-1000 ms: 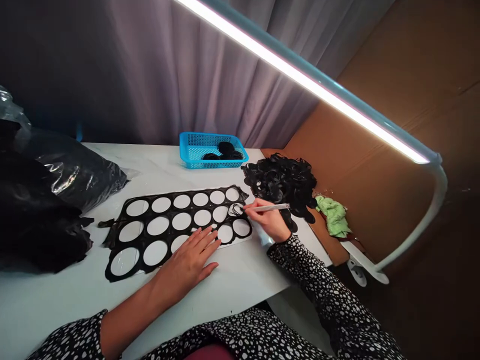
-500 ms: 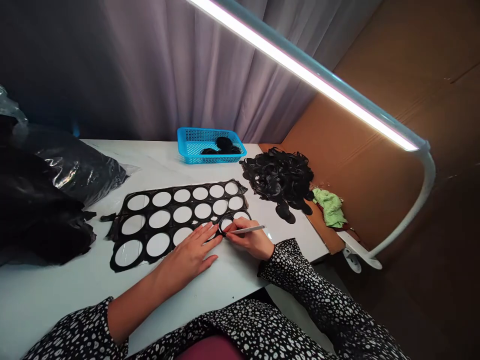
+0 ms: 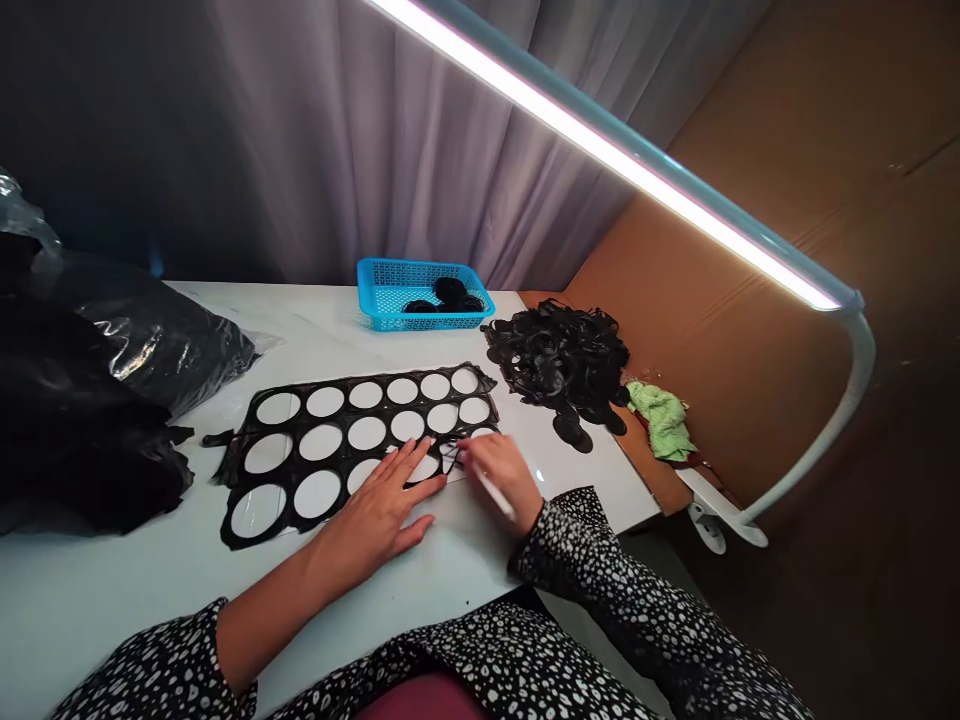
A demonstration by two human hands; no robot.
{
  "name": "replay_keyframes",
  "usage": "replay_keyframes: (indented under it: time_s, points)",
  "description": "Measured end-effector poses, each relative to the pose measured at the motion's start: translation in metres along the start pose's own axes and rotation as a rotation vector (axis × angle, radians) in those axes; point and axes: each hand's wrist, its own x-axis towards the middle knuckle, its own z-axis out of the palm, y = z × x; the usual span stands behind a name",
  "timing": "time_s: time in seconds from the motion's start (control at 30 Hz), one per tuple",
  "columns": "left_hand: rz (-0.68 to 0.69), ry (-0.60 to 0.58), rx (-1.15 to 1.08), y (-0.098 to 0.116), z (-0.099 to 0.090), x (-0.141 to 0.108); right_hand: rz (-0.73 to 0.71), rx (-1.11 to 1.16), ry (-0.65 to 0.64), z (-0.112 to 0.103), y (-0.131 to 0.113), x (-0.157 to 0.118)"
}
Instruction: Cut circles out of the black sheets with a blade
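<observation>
The black sheet with round holes (image 3: 295,460) lies flat on the white counter (image 3: 375,600), in front of the person, its holes set in three rows. The left hand (image 3: 390,505) rests palm down on the sheet's near edge, fingers lightly spread and thumb held out to the side. The right hand (image 3: 506,475), slightly blurred, is at the sheet's near right corner, its fingers closed around a slim white tool (image 3: 495,495) that slants back toward the person. Thin black strands (image 3: 452,453) show at those fingertips, over a hole; whether they are pinched, I cannot tell. Beyond the sheet's far edge stands a blue basket (image 3: 427,322) with black round pieces (image 3: 450,291) inside. A loose heap of black scraps (image 3: 559,355) lies to the far right of the sheet, and a green cloth (image 3: 664,420) lies farther right. Left of the sheet are a shiny plastic bag (image 3: 172,340) and a crumpled black mass (image 3: 75,430). A lit lamp (image 3: 630,170) reaches overhead, its clamp (image 3: 709,525) well to the sheet's right.
</observation>
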Motion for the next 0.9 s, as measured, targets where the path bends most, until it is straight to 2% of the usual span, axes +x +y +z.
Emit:
replay_keyframes:
  time_s: [0.1,0.2,0.3,0.4,0.53,0.63,0.73,0.9]
  points:
    - [-0.009,0.009,-0.013,0.002,-0.003,0.000,0.239,0.066,0.191,-0.023,0.037,0.023]
    - [-0.010,0.012,-0.030,0.005,-0.007,0.000,0.444,0.177,0.307,-0.045,0.070,0.042]
    - [0.004,0.003,-0.024,0.006,-0.011,-0.004,0.505,0.273,0.332,-0.053,0.075,0.049]
    - [-0.015,0.039,0.015,0.006,-0.015,-0.016,0.438,0.393,0.236,-0.045,0.049,0.049]
    - [-0.064,0.101,0.060,0.007,-0.018,-0.035,0.307,0.542,-0.008,-0.022,-0.006,0.040]
    - [-0.071,0.099,0.074,0.008,-0.016,-0.044,0.256,0.594,-0.168,-0.009,-0.035,0.031]
    - [-0.069,0.098,0.061,0.008,-0.012,-0.048,0.210,0.575,-0.244,-0.001,-0.046,0.023]
    - [-0.066,0.110,0.051,0.006,-0.006,-0.050,0.185,0.526,-0.252,0.005,-0.051,0.018]
